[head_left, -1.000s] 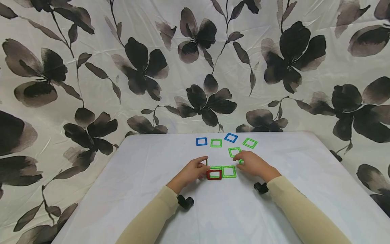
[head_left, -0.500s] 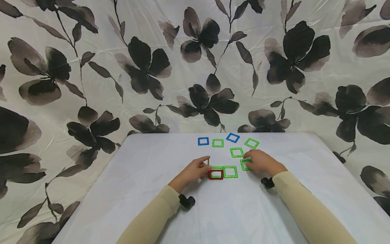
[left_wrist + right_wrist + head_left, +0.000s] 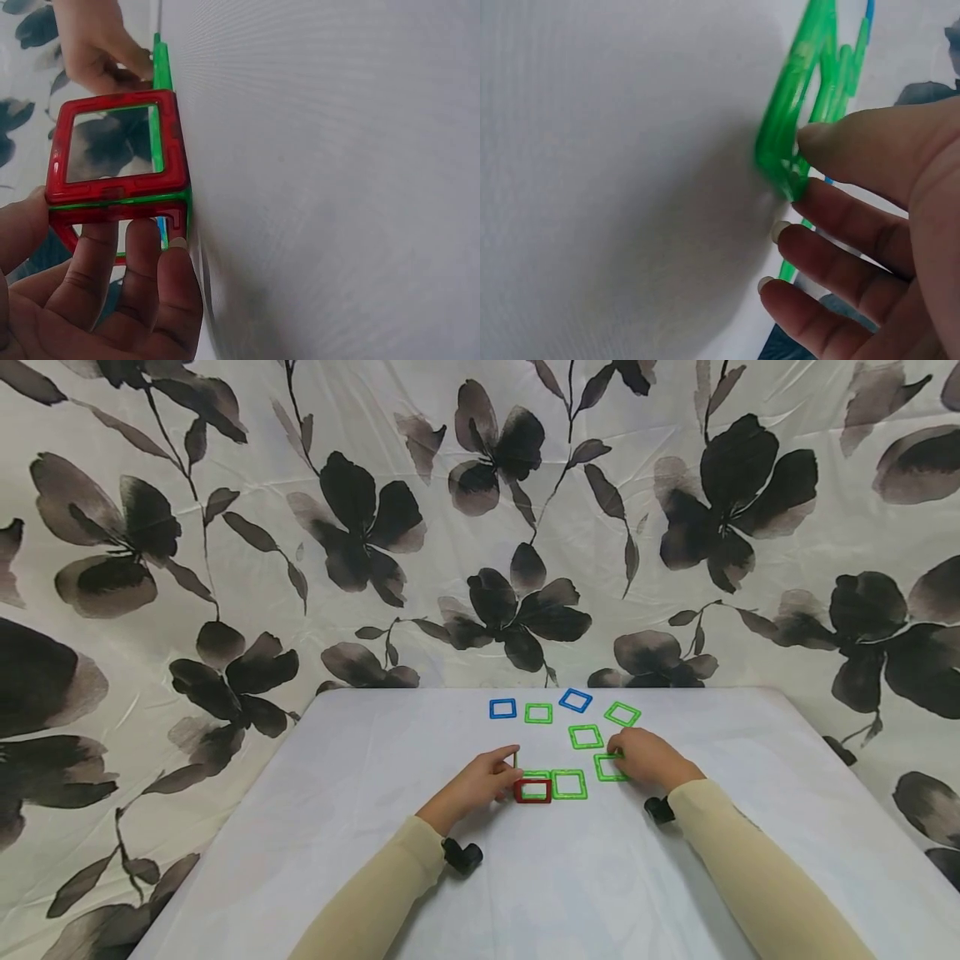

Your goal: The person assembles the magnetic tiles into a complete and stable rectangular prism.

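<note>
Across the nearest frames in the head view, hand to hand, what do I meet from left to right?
Left hand, red frame, flat green frame, pinched green frame, right hand.

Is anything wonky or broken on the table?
Two squares at the back look wonky: the slanted blue square and, to its right, the slanted green square. They look turned because the straighter blue square and straighter green square are on their left. Nothing looks broken.
</note>
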Available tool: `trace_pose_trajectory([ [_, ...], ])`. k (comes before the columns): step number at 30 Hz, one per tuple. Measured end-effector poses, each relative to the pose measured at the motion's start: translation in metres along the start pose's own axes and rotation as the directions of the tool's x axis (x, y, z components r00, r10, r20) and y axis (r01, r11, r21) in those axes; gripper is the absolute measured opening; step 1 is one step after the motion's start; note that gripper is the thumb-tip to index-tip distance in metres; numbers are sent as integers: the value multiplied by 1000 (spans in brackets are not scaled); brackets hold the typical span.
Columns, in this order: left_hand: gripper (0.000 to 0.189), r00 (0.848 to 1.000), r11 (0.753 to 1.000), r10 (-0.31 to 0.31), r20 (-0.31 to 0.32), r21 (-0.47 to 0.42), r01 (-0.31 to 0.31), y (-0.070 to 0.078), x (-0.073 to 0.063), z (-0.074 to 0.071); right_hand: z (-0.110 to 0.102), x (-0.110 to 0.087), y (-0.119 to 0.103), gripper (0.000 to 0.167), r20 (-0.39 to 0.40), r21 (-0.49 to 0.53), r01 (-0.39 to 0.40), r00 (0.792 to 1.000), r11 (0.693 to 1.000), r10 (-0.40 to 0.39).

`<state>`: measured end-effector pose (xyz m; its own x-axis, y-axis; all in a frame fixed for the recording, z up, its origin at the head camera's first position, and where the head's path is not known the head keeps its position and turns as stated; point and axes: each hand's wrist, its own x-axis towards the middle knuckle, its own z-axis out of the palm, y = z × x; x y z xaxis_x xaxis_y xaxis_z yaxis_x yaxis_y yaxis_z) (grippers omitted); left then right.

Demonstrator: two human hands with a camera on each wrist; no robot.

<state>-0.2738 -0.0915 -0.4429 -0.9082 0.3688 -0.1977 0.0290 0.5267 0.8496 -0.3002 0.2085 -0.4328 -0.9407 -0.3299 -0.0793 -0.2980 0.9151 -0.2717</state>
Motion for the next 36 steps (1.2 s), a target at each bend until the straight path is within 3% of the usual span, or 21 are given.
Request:
trace_pose_trajectory([
  [6,60,1000,1000,-5,3,-2,5,0,1,0,4,6,5,18,-25,-36,-26,999,999,25],
  [18,58,1000,1000,-26,-7,8,26,1,1,0,-4,0,11,11,-17,10,-48,999,999,48],
  [27,59,999,1000,-28,-15,2,28,0,1,1,-13,-8,7,23,-32,72,41,999,997,-39],
  [36,59,999,999,-33,-12,-13,33,0,1,1,-24,-22,-1,21,-7,204,97,995,974,-97],
])
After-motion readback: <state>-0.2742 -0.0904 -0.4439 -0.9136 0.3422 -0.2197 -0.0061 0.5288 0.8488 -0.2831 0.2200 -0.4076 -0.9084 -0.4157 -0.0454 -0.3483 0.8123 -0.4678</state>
